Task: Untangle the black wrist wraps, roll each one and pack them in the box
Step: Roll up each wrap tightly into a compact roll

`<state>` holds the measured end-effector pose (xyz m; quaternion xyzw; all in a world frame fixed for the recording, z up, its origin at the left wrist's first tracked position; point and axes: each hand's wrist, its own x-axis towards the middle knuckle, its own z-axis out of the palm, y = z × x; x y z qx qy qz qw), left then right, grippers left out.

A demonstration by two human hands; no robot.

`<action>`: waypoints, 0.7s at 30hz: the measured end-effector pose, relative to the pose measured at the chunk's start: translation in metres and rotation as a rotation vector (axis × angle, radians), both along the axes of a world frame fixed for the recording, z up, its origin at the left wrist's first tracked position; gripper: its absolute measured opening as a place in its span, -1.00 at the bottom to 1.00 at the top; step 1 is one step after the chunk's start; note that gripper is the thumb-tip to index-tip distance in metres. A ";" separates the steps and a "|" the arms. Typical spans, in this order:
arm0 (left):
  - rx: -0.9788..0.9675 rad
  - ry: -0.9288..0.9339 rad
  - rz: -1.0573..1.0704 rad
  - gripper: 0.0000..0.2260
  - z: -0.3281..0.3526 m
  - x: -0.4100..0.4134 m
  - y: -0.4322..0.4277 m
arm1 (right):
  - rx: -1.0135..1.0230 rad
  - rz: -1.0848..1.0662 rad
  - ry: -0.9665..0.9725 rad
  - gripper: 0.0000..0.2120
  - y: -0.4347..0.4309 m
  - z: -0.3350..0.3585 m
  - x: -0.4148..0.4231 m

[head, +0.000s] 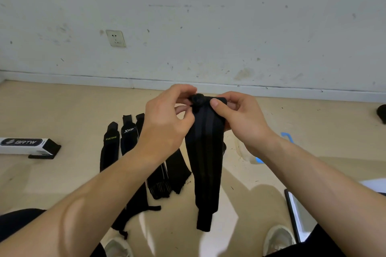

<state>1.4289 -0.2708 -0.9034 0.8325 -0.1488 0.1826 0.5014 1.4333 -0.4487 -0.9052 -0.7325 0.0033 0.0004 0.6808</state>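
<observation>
- Your shoes (278, 238) sit at the bottom edge, feet apart, so the floor between them serves as the work area.
- Just beyond, the loose tail of the held wrist wrap (205, 165) hangs free toward the floor; lifting it lets the strap fall straight, which should keep the roll even.
- Spare wrist wraps (125, 144) lie side by side on the floor under your left forearm, flat and apart from each other, apparently already untangled and waiting their turn.
- Left hand (167, 119): fingers curled shut, pinching the wrap's top end from the left side.
- Right hand (240, 119): thumb pressed on the wrap's top edge, fingers closed behind it. Between the two hands a small tight roll has begun; most of the strap is still unrolled below.
- Box (27, 146), white with a black end flap open, lies well off to your left on the floor, clear of both hands.
- Wall socket (116, 38) marks the far wall.
</observation>
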 end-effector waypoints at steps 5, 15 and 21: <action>0.018 -0.089 -0.035 -0.79 0.003 0.001 0.003 | 0.068 0.045 0.016 -0.83 -0.005 0.001 0.001; -0.024 0.159 -0.013 -0.69 -0.002 0.008 0.009 | 0.113 0.136 0.037 -0.86 -0.003 0.002 -0.002; -0.085 0.244 -0.039 -0.88 -0.006 0.014 0.011 | 0.073 0.133 0.029 -0.81 -0.003 0.001 -0.001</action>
